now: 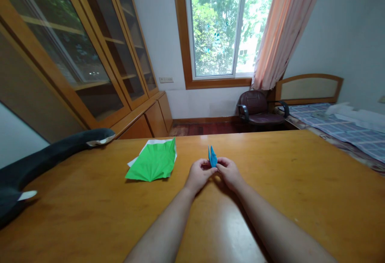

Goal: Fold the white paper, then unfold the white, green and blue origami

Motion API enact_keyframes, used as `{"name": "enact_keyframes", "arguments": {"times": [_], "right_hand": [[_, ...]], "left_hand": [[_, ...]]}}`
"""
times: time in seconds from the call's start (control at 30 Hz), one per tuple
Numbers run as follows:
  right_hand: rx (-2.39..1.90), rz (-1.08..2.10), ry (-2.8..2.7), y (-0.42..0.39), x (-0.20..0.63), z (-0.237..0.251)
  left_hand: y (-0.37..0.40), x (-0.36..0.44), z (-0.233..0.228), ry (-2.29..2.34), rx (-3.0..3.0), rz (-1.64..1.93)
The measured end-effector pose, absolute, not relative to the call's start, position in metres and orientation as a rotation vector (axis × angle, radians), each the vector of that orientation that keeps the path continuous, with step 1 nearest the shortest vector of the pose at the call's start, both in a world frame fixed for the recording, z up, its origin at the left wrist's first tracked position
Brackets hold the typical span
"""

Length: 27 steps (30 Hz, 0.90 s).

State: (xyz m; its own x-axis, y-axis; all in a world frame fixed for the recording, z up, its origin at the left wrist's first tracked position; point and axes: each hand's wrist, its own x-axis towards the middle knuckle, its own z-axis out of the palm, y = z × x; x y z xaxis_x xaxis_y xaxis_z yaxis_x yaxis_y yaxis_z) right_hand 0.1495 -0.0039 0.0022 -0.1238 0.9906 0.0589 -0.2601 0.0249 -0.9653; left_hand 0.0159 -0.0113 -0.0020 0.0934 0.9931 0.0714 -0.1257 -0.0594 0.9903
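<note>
So right in the middle of the frame I've got both hands together over the wooden table [300,174]. My left hand [199,174] and right hand [229,171] are both curled in tight, fingertips pinching a small folded blue paper piece [212,156] that sticks up between them, just above the tabletop. It's folded to a point, can't really tell the exact shape. A bit left of center there's a creased green paper sheet [153,161] lying flat, with a white sheet [141,150] peeking out underneath it. Far left edge has a dark plush toy [45,156] draped over the table. Top of frame: window [221,22], chair [257,108] below it, bed [337,126] on the right.
</note>
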Motion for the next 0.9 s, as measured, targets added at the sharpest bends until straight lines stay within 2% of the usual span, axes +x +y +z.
{"name": "enact_keyframes", "arguments": {"times": [0.13, 0.43, 0.7, 0.9], "right_hand": [[-0.956, 1.283, -1.124, -0.0029, 0.1501, 0.0013], [-0.906, 1.305, -1.092, -0.0012, 0.1485, -0.0033], [-0.832, 1.221, -1.159, -0.0015, 0.1488, -0.0039], [-0.855, 1.246, -1.127, -0.0005, 0.1481, -0.0063]], "left_hand": [[-0.0095, 0.0139, -0.0041, 1.008, 1.24, 1.223], [-0.0046, 0.0147, -0.0068, 1.026, 1.142, 1.402], [-0.0115, 0.013, -0.0057, 1.113, 1.528, 1.441], [-0.0131, 0.0107, -0.0038, 1.137, 1.528, 1.461]]}}
